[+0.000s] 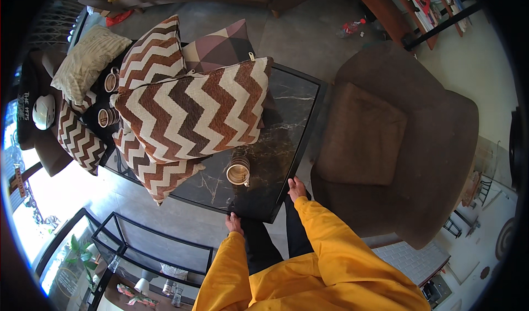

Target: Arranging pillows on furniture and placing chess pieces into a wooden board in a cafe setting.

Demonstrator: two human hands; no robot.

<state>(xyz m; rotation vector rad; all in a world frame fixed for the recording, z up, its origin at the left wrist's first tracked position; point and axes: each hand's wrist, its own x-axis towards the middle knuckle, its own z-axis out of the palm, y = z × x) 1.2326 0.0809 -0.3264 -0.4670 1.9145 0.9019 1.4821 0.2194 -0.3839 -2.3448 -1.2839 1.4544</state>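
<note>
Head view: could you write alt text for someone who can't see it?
A person's left hand and right hand touch the edges of a dark marble-patterned table, either side of its near corner. Piled zigzag cushions and a cup sit on it; a brown armchair stands to the right.

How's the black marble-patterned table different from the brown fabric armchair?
The black marble-patterned table is shiny; the brown fabric armchair is dull. The table has straight edges; the armchair is rounded. The left hand and right hand touch the table, not the armchair. Both are dark.
</note>
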